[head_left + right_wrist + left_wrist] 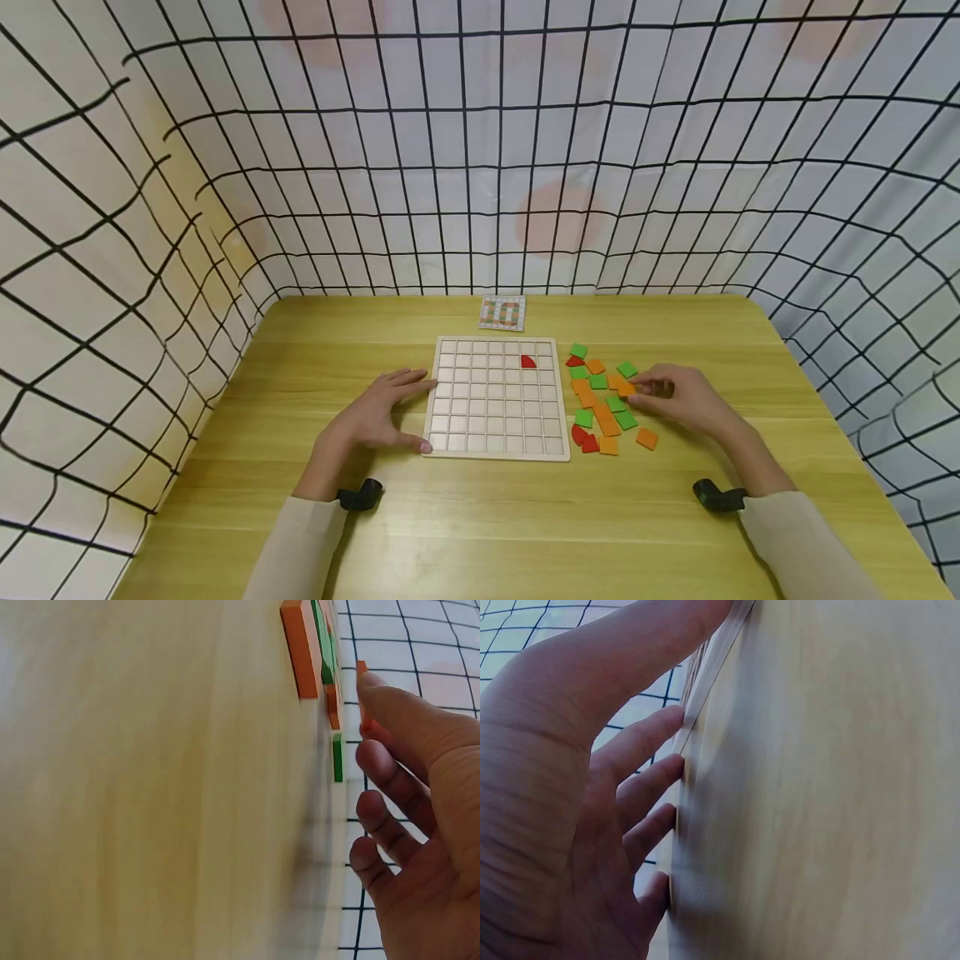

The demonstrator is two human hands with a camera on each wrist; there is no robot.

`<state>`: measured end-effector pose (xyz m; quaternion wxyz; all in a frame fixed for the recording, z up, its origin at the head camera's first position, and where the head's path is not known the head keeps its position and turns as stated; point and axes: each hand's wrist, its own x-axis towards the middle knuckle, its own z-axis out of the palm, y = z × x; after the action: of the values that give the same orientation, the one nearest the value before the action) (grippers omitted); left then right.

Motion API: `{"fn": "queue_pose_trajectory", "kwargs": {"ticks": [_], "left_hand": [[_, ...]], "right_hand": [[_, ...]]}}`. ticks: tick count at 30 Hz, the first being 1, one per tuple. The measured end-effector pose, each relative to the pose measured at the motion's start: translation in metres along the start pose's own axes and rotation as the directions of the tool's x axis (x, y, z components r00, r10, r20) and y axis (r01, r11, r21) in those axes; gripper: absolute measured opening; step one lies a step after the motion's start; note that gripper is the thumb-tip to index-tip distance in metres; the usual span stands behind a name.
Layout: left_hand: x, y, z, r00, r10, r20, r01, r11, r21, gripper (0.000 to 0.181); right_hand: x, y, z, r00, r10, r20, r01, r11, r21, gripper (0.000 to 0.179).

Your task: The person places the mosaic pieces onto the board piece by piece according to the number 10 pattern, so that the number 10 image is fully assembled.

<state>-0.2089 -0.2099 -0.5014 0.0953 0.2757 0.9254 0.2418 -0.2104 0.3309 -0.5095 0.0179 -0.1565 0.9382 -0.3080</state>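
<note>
A pale wooden grid board [497, 408] lies flat on the table. One red quarter-round tile [528, 362] sits in a cell near its upper right. Along the board's left side rests my left hand [373, 414], fingers spread, with the thumb at the near left corner and fingertips at the edge. My right hand [686, 402] pinches an orange tile [364, 697] between thumb and index finger, over the right side of the loose tiles. The other fingers of that hand are loosely bent in the right wrist view.
Loose orange, green and red tiles lie scattered right of the board, with one orange tile [647, 438] apart at the near right. A small pattern card [502, 313] lies behind the board. White cloth with black grid lines [480, 192] walls the table [480, 525].
</note>
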Motion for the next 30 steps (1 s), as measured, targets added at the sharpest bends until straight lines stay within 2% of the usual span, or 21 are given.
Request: {"fn": "queue_pose_trajectory", "kwargs": {"ticks": [3, 12, 20, 26, 30], "left_hand": [[0.000, -0.001, -0.001, 1.000, 0.017, -0.003, -0.017, 1.000, 0.001, 0.104], [0.000, 0.001, -0.001, 1.000, 0.018, -0.005, -0.018, 1.000, 0.007, 0.103], [0.000, -0.001, -0.001, 1.000, 0.028, -0.004, -0.028, 0.999, 0.015, 0.101], [-0.001, 0.001, -0.001, 1.000, 0.010, 0.002, -0.010, 1.000, 0.025, 0.100], [-0.002, 0.003, -0.001, 1.000, -0.011, -0.001, 0.011, 0.998, 0.065, 0.100]], "right_hand": [[0.005, -0.008, 0.003, 1.000, 0.006, -0.008, -0.006, 1.000, 0.023, 0.037], [0.028, -0.033, 0.019, 1.000, 0.020, -0.013, -0.019, 0.997, 0.077, 0.042], [0.052, -0.068, 0.038, 1.000, 0.021, -0.022, -0.017, 0.984, 0.178, 0.036], [0.073, -0.083, 0.054, 0.997, -0.045, -0.060, 0.054, 0.986, 0.155, 0.032], [0.086, -0.092, 0.064, 0.997, -0.045, -0.061, 0.053, 0.989, 0.140, 0.032]]}}
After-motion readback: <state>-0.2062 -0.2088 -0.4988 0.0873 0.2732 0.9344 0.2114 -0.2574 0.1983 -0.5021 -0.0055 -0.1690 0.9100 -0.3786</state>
